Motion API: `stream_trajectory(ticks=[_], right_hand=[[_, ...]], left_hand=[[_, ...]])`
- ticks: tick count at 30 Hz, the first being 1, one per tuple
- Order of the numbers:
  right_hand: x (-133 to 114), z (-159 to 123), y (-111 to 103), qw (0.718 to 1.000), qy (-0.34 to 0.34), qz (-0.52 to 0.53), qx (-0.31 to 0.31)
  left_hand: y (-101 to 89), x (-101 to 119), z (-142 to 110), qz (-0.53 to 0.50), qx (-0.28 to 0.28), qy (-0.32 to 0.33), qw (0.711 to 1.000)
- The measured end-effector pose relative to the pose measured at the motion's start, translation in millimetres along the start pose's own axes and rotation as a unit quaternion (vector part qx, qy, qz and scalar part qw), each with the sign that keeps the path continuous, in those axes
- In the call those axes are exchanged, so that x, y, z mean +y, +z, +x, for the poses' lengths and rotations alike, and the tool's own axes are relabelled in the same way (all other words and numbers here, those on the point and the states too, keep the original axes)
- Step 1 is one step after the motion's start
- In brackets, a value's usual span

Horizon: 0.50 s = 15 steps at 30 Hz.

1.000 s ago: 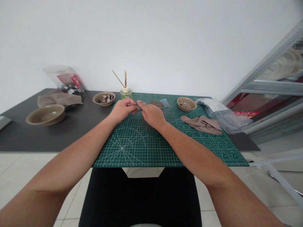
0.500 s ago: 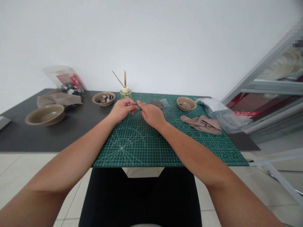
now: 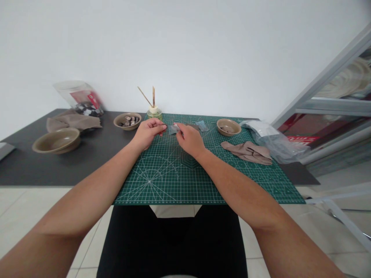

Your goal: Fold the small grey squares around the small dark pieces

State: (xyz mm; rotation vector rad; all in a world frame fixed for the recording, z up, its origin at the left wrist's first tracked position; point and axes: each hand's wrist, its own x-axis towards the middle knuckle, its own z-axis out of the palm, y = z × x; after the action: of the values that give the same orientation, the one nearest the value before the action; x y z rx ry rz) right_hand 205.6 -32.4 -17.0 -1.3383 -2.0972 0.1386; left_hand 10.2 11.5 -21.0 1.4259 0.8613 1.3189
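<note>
A small clear plastic bag (image 3: 171, 129) is stretched between my two hands, low over the green cutting mat (image 3: 162, 170). My left hand (image 3: 148, 133) pinches its left end between thumb and fingers. At the other end my right hand (image 3: 191, 139) is closed on it, thumb against the curled fingers. Whatever the bag may contain is too small to make out. Just behind my right hand lies a flat brownish piece (image 3: 194, 126), partly hidden by it. Beside that piece is a light blue packet (image 3: 202, 126).
A bowl of dark and light pieces (image 3: 127, 121) and a reed diffuser (image 3: 154, 112) stand left. Farther left are another bowl (image 3: 56, 141), a cloth (image 3: 74, 121) and a clear jar (image 3: 79, 98). At right are a small bowl (image 3: 228, 127), a folded cloth (image 3: 247, 151) and plastic wrapping (image 3: 274, 141).
My hands have drawn slightly apart, so the bag between them now shows. The fingers of my right hand, stretched forward before, have curled in onto it.
</note>
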Motion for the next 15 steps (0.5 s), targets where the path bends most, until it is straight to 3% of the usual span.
stream_trajectory(ticks=[4, 7, 12, 15], right_hand=[[11, 2, 5, 0.984, 0.054, 0.171, 0.02], [18, 2, 10, 0.961, 0.053, 0.269, -0.023], [20, 0, 14, 0.96, 0.016, 0.238, -0.144], [18, 0, 14, 0.969, -0.004, 0.18, -0.166]], left_hand=[[-0.4, 0, 1, 0.005, -0.007, 0.007, 1.0], [0.3, 1, 0, 0.014, -0.014, 0.021, 1.0], [1.1, 2, -2, 0.032, -0.039, 0.021, 0.999], [1.1, 3, -3, 0.055, -0.055, 0.013, 0.997]])
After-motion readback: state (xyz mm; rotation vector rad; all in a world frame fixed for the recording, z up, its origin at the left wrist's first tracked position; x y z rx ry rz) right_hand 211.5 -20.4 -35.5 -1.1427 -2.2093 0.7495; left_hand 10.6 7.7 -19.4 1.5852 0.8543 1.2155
